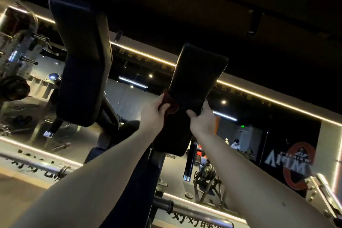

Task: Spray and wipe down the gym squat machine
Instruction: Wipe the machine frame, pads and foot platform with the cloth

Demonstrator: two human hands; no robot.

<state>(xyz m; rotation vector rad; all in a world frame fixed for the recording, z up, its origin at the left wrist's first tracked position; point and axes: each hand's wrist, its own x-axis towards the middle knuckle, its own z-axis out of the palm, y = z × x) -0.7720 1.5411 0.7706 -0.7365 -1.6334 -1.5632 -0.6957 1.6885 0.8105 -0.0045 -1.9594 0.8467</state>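
Squat machine (pixel 144 172) sits right above you, left pad (pixel 81 61) and right pad (pixel 196 83) overhead. The right pad looks firm and probably slick once sprayed, so brace it by the edge. Your right hand (pixel 201 118) is curled round its lower edge. Your left hand (pixel 155 111) grips the soft, limp red cloth (pixel 171 104) against its side. The poster (pixel 294 161) reads "MPIA" mirrored; the other lettering is too blurred to read.

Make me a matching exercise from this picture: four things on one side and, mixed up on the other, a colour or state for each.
1. left hand
2. right hand
3. cloth
4. left pad

A. dark red
B. no hand on it
C. grips the bare edge of the right pad
D. holds the cloth

Pairs: 1-D, 2-C, 3-A, 4-B
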